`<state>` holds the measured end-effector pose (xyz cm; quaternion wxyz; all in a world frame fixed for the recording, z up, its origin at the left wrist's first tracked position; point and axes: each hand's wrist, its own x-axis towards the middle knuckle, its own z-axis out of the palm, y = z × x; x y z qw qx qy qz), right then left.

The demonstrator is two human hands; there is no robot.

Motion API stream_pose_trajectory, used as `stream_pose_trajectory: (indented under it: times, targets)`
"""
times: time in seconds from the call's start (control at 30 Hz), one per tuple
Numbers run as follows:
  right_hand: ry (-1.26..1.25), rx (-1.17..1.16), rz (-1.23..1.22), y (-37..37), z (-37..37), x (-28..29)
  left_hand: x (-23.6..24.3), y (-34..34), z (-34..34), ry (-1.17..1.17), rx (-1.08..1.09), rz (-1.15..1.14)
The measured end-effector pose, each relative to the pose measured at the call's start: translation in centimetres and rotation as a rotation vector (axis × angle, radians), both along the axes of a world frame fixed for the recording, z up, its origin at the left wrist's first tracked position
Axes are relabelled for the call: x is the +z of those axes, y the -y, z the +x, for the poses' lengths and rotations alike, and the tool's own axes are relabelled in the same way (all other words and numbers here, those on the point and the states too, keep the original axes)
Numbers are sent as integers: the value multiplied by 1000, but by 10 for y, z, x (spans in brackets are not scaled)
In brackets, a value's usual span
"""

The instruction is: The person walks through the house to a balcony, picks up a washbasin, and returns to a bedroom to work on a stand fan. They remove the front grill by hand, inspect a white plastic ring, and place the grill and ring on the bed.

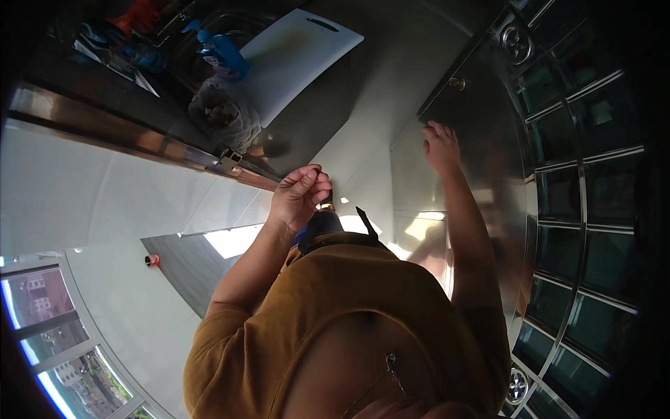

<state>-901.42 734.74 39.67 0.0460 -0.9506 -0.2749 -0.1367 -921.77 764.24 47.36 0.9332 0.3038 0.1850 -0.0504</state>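
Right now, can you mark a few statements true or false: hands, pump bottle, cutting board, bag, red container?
1. The pump bottle is blue. True.
2. The left hand is wrapped around that bottle. False: the left hand is well apart from it.
3. The cutting board is black. False: the cutting board is white.
4. A see-through plastic bag sits beside the board. True.
5. The small red container is right of both hands. False: the red container is left of both.
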Motion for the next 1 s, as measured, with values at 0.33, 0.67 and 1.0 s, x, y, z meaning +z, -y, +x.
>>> stream_pose_trajectory:
  times: [0.33, 0.67, 1.0]
  targets:
    - [1, -260, -144, 25, 95, -22, -27, -43, 313, -103, -167, 241]
    - [-514, -863, -271, 41, 308, -98, -39, 50, 615, 130, -507, 233]
    - [-1811, -999, -476, 209, 387, -207, -93, 29, 812, -177, -231, 415]
